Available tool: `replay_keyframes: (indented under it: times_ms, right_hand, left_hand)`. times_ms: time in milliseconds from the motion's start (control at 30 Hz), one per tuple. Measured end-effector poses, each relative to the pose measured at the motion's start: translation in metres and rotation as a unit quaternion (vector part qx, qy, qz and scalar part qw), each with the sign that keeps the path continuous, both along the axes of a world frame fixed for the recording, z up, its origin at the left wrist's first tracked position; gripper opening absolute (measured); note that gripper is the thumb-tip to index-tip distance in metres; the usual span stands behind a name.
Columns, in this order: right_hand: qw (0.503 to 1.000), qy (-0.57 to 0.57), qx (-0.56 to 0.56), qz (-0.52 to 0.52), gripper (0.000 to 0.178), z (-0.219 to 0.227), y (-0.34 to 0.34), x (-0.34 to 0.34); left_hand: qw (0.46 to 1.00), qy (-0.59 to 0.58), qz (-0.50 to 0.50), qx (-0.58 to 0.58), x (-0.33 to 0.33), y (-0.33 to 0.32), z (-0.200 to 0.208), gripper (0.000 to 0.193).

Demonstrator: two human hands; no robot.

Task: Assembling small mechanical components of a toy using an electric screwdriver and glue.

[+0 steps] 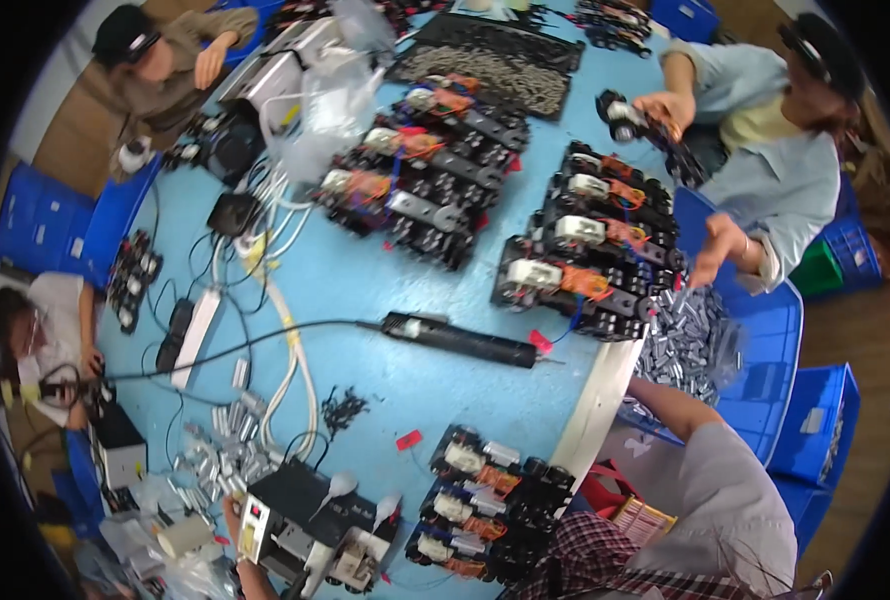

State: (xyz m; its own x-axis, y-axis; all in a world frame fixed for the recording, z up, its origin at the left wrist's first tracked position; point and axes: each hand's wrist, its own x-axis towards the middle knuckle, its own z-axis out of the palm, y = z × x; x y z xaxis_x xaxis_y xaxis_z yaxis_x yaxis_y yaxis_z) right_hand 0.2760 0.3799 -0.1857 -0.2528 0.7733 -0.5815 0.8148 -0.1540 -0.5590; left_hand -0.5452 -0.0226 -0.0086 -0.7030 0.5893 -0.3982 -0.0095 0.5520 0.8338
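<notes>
My left hand shows at the lower edge, fingers curled on the left side of a black and white box device that stands on the blue table. My right forearm, in a grey sleeve, reaches up from the lower right toward a bag of silver metal cylinders in a blue bin. The right hand itself is hidden behind the table's white edge strip. Black assemblies with orange wires lie between my arms.
A black electric screwdriver with its cable lies mid-table. Rows of black assemblies fill the far side. Loose silver cylinders and cables sit at the left. Three co-workers sit around; one hand reaches toward the cylinder bag. Blue bins stand at the right.
</notes>
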Motion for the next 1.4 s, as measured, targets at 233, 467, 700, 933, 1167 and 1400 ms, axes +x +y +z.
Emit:
replay_keyframes:
  times_ms: [233, 467, 700, 933, 1167, 1400]
  right_hand:
    - [0.986, 0.02, -0.012, -0.165, 0.029, 0.07, 0.003, -0.019]
    - [0.932, 0.325, -0.019, -0.16, 0.023, 0.324, -0.154, -0.204]
    - [0.757, 0.5, -0.42, -0.009, 0.035, 0.274, -0.372, -0.533]
    - [0.854, 0.395, -0.314, -0.126, 0.019, 0.217, -0.423, -0.661]
    - [0.903, 0.334, -0.252, 0.1, 0.01, 0.196, -0.402, -0.666]
    - [0.895, 0.325, -0.247, 0.178, 0.012, 0.187, -0.392, -0.67]
  left_hand:
    - [0.993, 0.012, 0.111, 0.047, 0.056, 0.001, 0.106, 0.024]
    - [0.922, -0.195, 0.29, 0.168, 0.09, -0.142, 0.153, 0.021]
    - [0.972, -0.053, 0.205, 0.107, 0.108, -0.182, 0.094, 0.014]
    - [0.982, 0.039, 0.154, 0.106, 0.118, -0.15, 0.074, 0.029]
    - [0.986, -0.018, 0.117, 0.115, 0.117, -0.159, 0.062, 0.035]
    - [0.961, -0.164, 0.147, 0.168, 0.108, -0.155, 0.072, 0.035]
